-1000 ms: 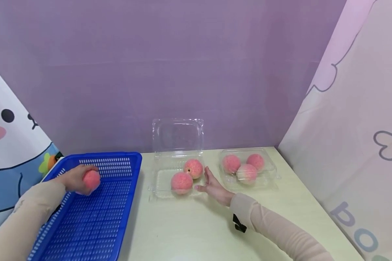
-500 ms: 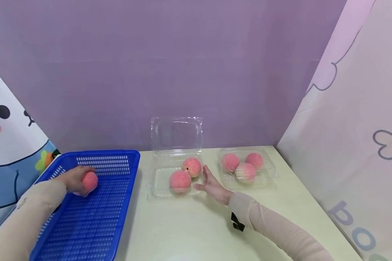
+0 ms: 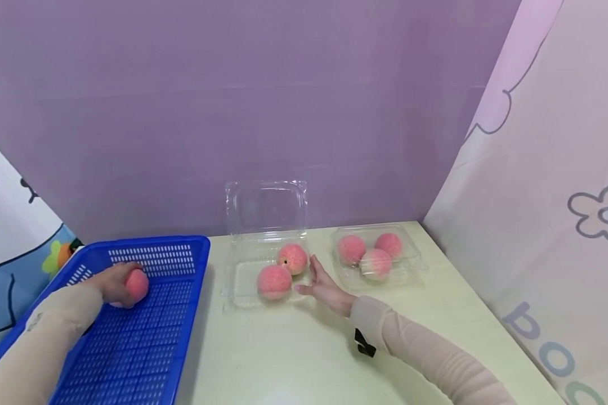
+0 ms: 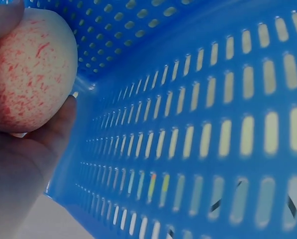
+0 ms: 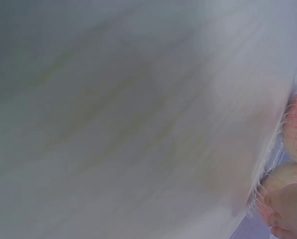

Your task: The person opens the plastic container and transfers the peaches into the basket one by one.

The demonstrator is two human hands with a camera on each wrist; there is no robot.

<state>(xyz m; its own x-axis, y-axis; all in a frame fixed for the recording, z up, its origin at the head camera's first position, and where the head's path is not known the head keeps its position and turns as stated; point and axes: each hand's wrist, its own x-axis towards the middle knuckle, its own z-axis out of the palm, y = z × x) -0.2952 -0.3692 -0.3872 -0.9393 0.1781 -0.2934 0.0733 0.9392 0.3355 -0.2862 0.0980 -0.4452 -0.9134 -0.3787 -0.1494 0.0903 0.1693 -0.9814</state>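
Inside the blue basket (image 3: 197,292), my left hand (image 3: 112,281) grips a pink peach (image 3: 137,284) near the far left corner. The left wrist view shows this peach (image 4: 34,72) up close, cream and red-speckled, with fingers around it beside the slotted wall. My right hand (image 3: 329,289) has its fingers spread at the right side of a clear plastic clamshell box (image 3: 248,275) with a raised lid. Two peaches sit in that box: one peach (image 3: 274,282) in front, another peach (image 3: 292,259) behind. A sleeve (image 5: 138,124) covers most of the right wrist view.
Right of my right hand stands a second clear box (image 3: 407,273) with three peaches (image 3: 376,263) under its lowered lid. Both boxes rest on the pale table (image 3: 263,349). A purple backdrop (image 3: 263,112) rises behind, and a printed cloth (image 3: 527,185) hangs at the right.
The head view has shifted slightly, so the boxes and basket appear a little further left. My left hand keeps its grip on the peach. My right hand stays beside the raised-lid box.
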